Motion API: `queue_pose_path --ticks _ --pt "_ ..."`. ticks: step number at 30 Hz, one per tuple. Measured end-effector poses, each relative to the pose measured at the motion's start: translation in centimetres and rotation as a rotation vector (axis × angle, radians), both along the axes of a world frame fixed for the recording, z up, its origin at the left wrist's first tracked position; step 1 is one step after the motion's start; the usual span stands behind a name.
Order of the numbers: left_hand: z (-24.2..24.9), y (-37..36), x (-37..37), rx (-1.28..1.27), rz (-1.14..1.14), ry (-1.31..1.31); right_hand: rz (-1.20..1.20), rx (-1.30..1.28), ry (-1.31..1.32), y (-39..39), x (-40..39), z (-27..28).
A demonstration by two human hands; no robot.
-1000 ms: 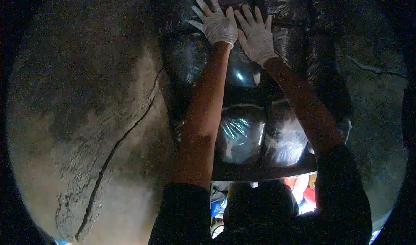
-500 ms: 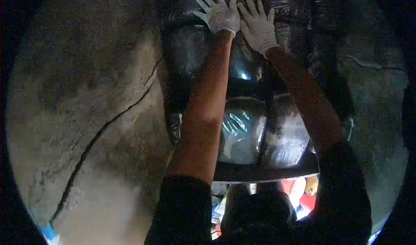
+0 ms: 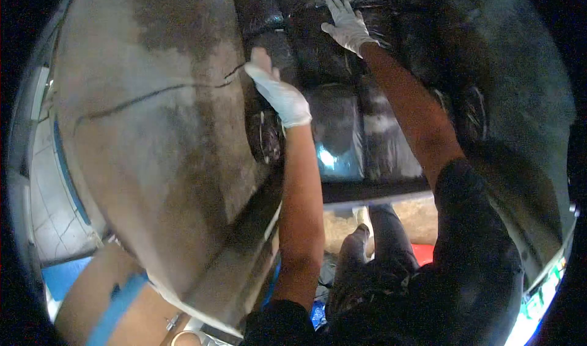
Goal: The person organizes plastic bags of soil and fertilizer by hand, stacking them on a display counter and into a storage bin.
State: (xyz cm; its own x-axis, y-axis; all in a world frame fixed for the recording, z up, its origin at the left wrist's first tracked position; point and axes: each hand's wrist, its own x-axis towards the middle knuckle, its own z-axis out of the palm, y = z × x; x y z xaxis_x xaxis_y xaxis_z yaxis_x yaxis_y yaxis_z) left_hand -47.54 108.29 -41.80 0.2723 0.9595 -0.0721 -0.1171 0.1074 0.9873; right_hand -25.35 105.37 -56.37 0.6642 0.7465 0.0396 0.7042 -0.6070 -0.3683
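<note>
Dark packages wrapped in shiny plastic lie side by side in rows between two grey walls or surfaces. My left hand, in a pale glove, is raised at the left edge of the packages, turned side-on with its fingers close together; whether it touches them is unclear, and nothing shows in it. Farther up and to the right, my right hand, gloved too, rests on the packages with its fingers spread and holds nothing.
A cracked grey surface fills the left side. White tiles and a blue strip show at the lower left. A dark edge runs below the packages, with my legs beneath it.
My left hand has moved down and left, turned side-on, and its fingers have come together. My right hand now sits apart from it, still spread. The view has shifted, showing more at the left.
</note>
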Motion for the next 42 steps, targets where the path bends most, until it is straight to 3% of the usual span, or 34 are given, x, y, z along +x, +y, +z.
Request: queue_pose_path --ticks 2,4,6,8,10,11,12,13,15,16,17,18,19,20,21,22,24,26,30,32,35,36,38,40,42 --pt "-1.8 -6.6 -3.9 0.169 -0.084 -0.045 0.005 -0.013 -0.019 -4.4 -2.6 5.4" --pt "2.8 -13.2 -7.0 0.043 -0.246 0.045 0.039 -0.083 0.142 -9.0 -5.1 10.4" --pt "5.0 -19.1 -12.1 0.391 -0.443 0.227 -0.032 -0.009 0.087 -14.1 -8.2 12.8" --pt "7.7 -23.7 -17.2 0.618 -0.600 0.234 -0.082 0.186 0.337 -20.8 -13.1 17.5" --pt "9.2 -27.1 -22.6 0.639 -0.763 0.235 -0.072 0.366 0.599 -27.3 -19.0 20.7" --pt "10.0 -28.4 -26.0 0.652 -0.831 0.260 -0.034 0.310 0.724 -30.9 -23.1 23.4" --pt "10.5 -29.6 -29.5 0.660 -0.899 0.296 0.068 0.321 0.369 -34.6 -27.3 25.3" --pt "9.6 -30.6 -33.3 0.550 -0.932 0.251 0.026 0.321 0.346 -38.3 -31.1 25.1" --pt "9.0 -32.8 -41.1 0.443 -0.922 0.498 0.078 0.278 0.400 -46.5 -37.2 24.0" --pt "9.9 -34.0 -45.1 0.416 -0.882 0.636 0.014 0.144 0.429 -50.6 -39.6 23.9" --pt "11.3 -34.7 -48.7 0.235 -0.929 0.734 -0.115 -0.103 0.505 -53.8 -41.8 24.7" --pt "6.8 -34.8 -54.4 0.504 -0.952 0.784 -0.102 -0.165 0.498 -58.6 -43.3 22.3" --pt "4.1 -35.3 -60.1 0.463 -0.924 0.841 -0.088 -0.225 0.493 -64.3 -44.0 19.5" --pt "5.3 -36.6 -63.5 0.171 -0.808 0.900 -0.085 -0.309 0.448 -68.9 -44.8 19.7" --pt "7.6 -37.7 -66.3 0.076 -0.769 1.008 -0.104 -0.310 0.490 -74.8 -44.6 16.3" --pt "4.8 -37.7 -71.0 0.075 -0.756 1.084 0.018 -0.336 0.453 -84.0 -42.7 7.3" --pt "6.3 -38.8 -75.8 -0.002 -0.681 1.240 -0.039 -0.443 0.404 -95.4 -43.2 5.2" --pt "6.2 -38.8 -79.1 -0.125 -0.624 1.386 -0.457 -0.618 0.604 -101.3 -44.1 6.7" --pt "8.6 -40.3 -77.1 -0.128 -0.525 1.357 -0.399 -0.486 0.522 -106.1 -44.5 7.2" --pt "8.1 -41.1 -74.0 0.113 -0.570 1.163 -0.359 -0.403 0.473 -108.2 -44.5 7.1" --pt "6.8 -42.7 -65.8 0.297 -0.779 1.110 -0.303 -0.279 0.403 -111.9 -44.4 5.6" --pt "5.8 -43.5 -62.7 0.394 -0.864 1.063 -0.309 -0.275 0.399 -109.3 -44.5 8.0" --pt "9.8 -47.8 -54.1 0.413 -1.036 1.037 -0.777 0.010 0.693 -106.3 -45.3 12.4" --pt "13.6 -53.0 -46.2 0.454 -1.260 1.042 -0.772 0.133 0.713 -108.1 -45.8 13.8" --pt "7.7 -57.2 -39.3 0.675 -1.350 0.877 -0.767 0.233 0.697 -111.3 -47.0 16.1"
